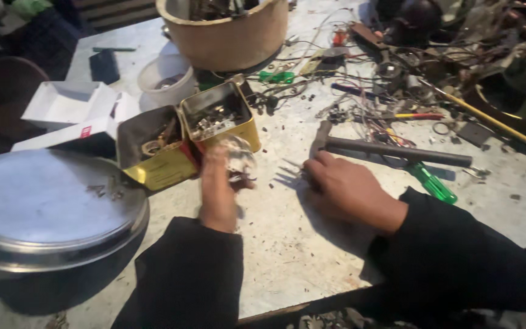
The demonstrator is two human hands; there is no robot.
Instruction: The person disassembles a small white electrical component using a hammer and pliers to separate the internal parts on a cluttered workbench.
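My left hand [217,192] is blurred and grips a crumpled clear plastic bag [237,157] just in front of two open yellow tins [214,128] that hold small metal parts. My right hand [345,189] rests knuckles-up on the pale worktop, fingers curled, its fingertips touching a small pronged metal piece [288,173]. Whether the fingers hold it I cannot tell. A hammer [391,148] with a dark handle lies just beyond the right hand, and a green-handled screwdriver [431,183] lies to its right.
A large round metal lid [50,210] sits at the left. A white open box [68,106], a white cup [165,79] and a tan tub [226,33] stand behind the tins. Tangled wires, tools and parts [397,79] crowd the far right.
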